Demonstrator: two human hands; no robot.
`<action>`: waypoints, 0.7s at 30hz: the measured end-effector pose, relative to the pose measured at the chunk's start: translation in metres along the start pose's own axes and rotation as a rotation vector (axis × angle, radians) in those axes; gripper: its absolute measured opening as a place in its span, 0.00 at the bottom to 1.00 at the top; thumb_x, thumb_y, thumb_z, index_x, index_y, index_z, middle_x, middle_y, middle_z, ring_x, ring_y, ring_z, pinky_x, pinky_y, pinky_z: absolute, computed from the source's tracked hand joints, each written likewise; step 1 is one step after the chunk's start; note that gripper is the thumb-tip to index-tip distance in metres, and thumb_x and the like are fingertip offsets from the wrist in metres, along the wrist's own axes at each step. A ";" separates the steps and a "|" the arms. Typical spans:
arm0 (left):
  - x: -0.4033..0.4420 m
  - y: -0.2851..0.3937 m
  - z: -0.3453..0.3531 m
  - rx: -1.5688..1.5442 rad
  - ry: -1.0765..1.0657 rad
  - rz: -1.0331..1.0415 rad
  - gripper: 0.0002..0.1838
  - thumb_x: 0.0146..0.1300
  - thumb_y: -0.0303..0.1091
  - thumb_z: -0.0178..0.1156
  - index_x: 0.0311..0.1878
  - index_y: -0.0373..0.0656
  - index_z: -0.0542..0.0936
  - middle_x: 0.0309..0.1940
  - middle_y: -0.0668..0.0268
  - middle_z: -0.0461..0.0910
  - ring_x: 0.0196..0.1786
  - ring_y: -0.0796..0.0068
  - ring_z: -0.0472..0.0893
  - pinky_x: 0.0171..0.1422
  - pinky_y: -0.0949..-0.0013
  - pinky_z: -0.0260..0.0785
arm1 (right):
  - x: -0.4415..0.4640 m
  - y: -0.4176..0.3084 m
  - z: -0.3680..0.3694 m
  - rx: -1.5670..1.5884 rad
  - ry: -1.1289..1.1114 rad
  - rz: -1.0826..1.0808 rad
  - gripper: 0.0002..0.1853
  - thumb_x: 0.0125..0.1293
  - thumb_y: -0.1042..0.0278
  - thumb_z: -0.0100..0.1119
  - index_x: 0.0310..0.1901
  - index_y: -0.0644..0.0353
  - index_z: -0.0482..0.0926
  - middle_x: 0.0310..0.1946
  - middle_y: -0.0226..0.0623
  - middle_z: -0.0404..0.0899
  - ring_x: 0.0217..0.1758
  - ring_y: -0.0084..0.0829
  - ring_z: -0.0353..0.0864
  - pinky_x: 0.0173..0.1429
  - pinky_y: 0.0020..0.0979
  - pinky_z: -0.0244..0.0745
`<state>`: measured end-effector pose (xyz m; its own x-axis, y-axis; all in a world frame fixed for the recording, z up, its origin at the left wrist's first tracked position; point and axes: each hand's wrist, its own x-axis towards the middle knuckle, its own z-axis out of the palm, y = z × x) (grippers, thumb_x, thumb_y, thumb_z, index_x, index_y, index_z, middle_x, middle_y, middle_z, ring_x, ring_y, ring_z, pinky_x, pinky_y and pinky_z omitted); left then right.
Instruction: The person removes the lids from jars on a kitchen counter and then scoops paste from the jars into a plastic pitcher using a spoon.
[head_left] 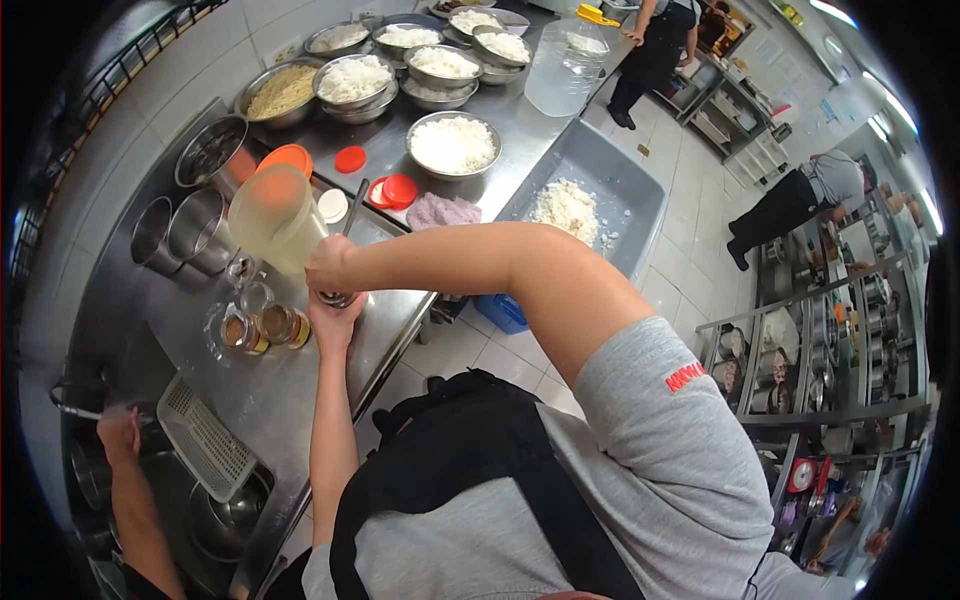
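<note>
My right hand (pixel 328 266) is closed around a long thin metal utensil (pixel 355 208), whose handle sticks up past the fist; its working end is hidden. Just below, my left hand (pixel 336 322) wraps round a small round container (pixel 338 299), mostly covered by my fingers. Beside the left hand stand two glass jars with brown contents, one jar (pixel 284 326) nearer and another jar (pixel 238 333) farther left. A clear glass jar (pixel 256 297) is behind them. The tall translucent plastic tub (pixel 268 220) stands close to my right hand.
Red lids (pixel 400 190), a white lid (pixel 332 206) and a purple cloth (pixel 442 211) lie on the steel counter (pixel 190 330). Bowls of rice (pixel 453 145) stand behind. A grey bin (pixel 640 200) holds rice. Another person's hand (pixel 120 432) is by the sink basket (pixel 205 440).
</note>
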<state>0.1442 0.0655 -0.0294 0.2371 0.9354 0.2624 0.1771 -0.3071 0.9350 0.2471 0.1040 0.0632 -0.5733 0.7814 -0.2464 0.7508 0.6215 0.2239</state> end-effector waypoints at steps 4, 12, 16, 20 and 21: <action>-0.006 -0.009 0.008 -0.023 0.146 0.108 0.40 0.38 0.35 0.75 0.57 0.36 0.69 0.50 0.52 0.75 0.52 0.62 0.76 0.59 0.64 0.65 | -0.017 0.009 -0.027 0.091 -0.051 0.077 0.07 0.52 0.66 0.62 0.34 0.52 0.85 0.36 0.34 0.84 0.41 0.35 0.85 0.39 0.38 0.80; -0.035 0.003 0.001 0.256 0.196 0.071 0.49 0.40 0.31 0.71 0.67 0.38 0.56 0.57 0.49 0.64 0.62 0.49 0.64 0.68 0.55 0.56 | -0.040 0.039 0.078 0.643 0.299 0.410 0.29 0.52 0.76 0.54 0.57 0.67 0.58 0.44 0.59 0.75 0.48 0.56 0.76 0.50 0.48 0.72; -0.036 0.012 -0.003 0.268 0.194 0.019 0.50 0.37 0.30 0.72 0.66 0.39 0.57 0.55 0.51 0.66 0.60 0.51 0.66 0.66 0.56 0.58 | -0.026 0.018 0.109 0.658 0.476 0.388 0.26 0.54 0.79 0.49 0.56 0.69 0.58 0.44 0.62 0.73 0.47 0.58 0.76 0.51 0.48 0.73; -0.029 0.012 -0.008 0.324 0.132 -0.019 0.50 0.36 0.30 0.74 0.66 0.41 0.59 0.58 0.54 0.66 0.62 0.56 0.67 0.67 0.60 0.59 | -0.021 0.023 0.105 0.647 0.506 0.310 0.31 0.52 0.83 0.48 0.61 0.69 0.57 0.45 0.60 0.74 0.47 0.56 0.76 0.50 0.47 0.73; -0.027 0.011 -0.007 0.216 0.105 -0.005 0.50 0.36 0.29 0.73 0.66 0.41 0.58 0.59 0.54 0.66 0.62 0.58 0.67 0.67 0.61 0.59 | -0.020 0.025 0.106 0.663 0.525 0.287 0.31 0.51 0.84 0.48 0.61 0.68 0.58 0.43 0.57 0.75 0.46 0.55 0.77 0.49 0.47 0.72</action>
<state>0.1328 0.0379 -0.0240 0.1375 0.9465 0.2918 0.3810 -0.3225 0.8665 0.3121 0.0981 -0.0259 -0.2883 0.9282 0.2352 0.8306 0.3647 -0.4208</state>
